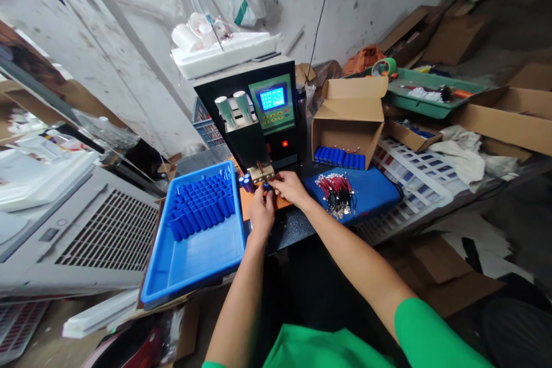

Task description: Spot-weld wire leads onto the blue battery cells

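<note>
Both my hands meet under the welding head (263, 171) of a black spot welder (259, 121). My left hand (261, 211) is closed, fingers pinched toward a small blue battery cell (267, 186) at the welder's tip. From the right, my right hand (290, 187) closes its fingers on the same cell. Two more blue cells (247, 183) stand just left of the head, on an orange pad (250, 204).
A blue tray (198, 253) of several blue cells lies at the left. Right of my hands, a bundle of red wires (337, 192) rests on a blue cloth (375, 192). An open cardboard box (349, 121) holds more cells. Boxes and clutter crowd the right side.
</note>
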